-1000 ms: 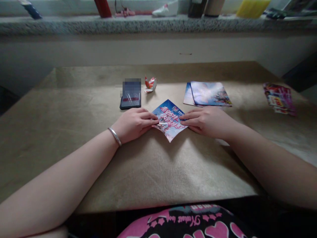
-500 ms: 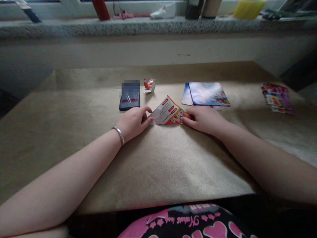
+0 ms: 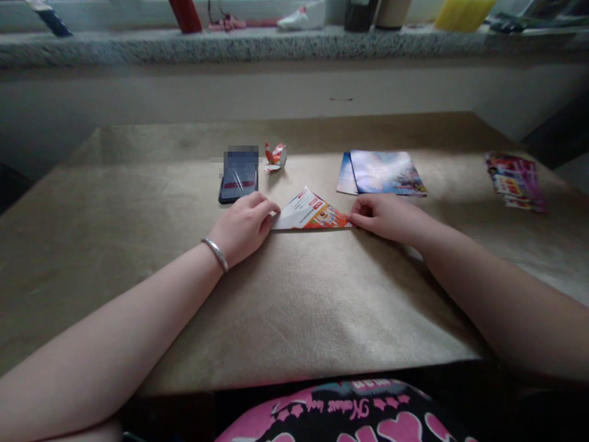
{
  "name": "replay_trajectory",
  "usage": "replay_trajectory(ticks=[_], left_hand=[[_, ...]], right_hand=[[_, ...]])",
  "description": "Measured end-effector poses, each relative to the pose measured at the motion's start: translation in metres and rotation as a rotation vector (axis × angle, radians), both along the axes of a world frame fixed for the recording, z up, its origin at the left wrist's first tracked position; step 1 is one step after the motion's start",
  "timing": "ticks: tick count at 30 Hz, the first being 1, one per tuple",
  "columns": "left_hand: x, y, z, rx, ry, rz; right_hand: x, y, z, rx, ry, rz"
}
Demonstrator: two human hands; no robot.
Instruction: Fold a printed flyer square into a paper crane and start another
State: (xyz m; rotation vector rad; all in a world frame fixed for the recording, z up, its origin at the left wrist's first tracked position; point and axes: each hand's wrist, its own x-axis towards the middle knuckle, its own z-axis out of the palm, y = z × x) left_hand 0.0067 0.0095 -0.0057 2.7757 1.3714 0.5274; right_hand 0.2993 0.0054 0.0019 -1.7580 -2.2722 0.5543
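A sheet of printed paper, white with orange and red print, lies folded into a triangle on the table, its long edge towards me. My left hand pinches its left corner between thumb and fingers. At the right corner, my right hand grips the paper with thumb and fingertips. Just beyond the left hand lies a phone with a dark screen. A small folded paper piece, red and white, stands right of the phone.
Glossy picture sheets lie beyond my right hand. Farther right is a fan of colourful printed papers. A stone windowsill behind the table bears a red cylinder, a yellow object and other items.
Both hands have moved apart a little, each towards its corner. The paper's top point has come down, and the triangle looks flatter and wider.
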Motion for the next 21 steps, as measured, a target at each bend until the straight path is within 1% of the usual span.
replay_trajectory(ticks=[3, 5, 9, 12, 15, 18, 21], left_hand=[[-0.0009, -0.0013, 0.0034, -0.038, -0.082, 0.005], [-0.0016, -0.0020, 0.0051, -0.064, -0.116, -0.010], [-0.0037, -0.0017, 0.0044, -0.005, -0.162, -0.125], [-0.0050, -0.0018, 0.0027, 0.030, -0.209, -0.245], [-0.0062, -0.0033, 0.0026, 0.040, -0.220, -0.328], [-0.0069, -0.0048, 0.0042, 0.013, -0.171, -0.417], [-0.0064, -0.0054, 0.0057, -0.047, -0.098, -0.536]], right_hand=[[-0.0034, -0.0023, 0.0006, 0.062, 0.081, 0.004], [-0.0067, -0.0043, 0.0007, 0.110, 0.116, 0.032], [-0.0104, -0.0068, -0.0001, 0.223, 0.174, 0.119], [-0.0098, -0.0067, -0.0008, 0.360, 0.211, 0.235], [-0.0084, -0.0057, -0.0022, 0.464, 0.185, 0.421], [-0.0075, -0.0052, -0.0046, 0.456, 0.141, 0.563], [-0.0076, -0.0062, -0.0056, 0.438, 0.083, 0.605]])
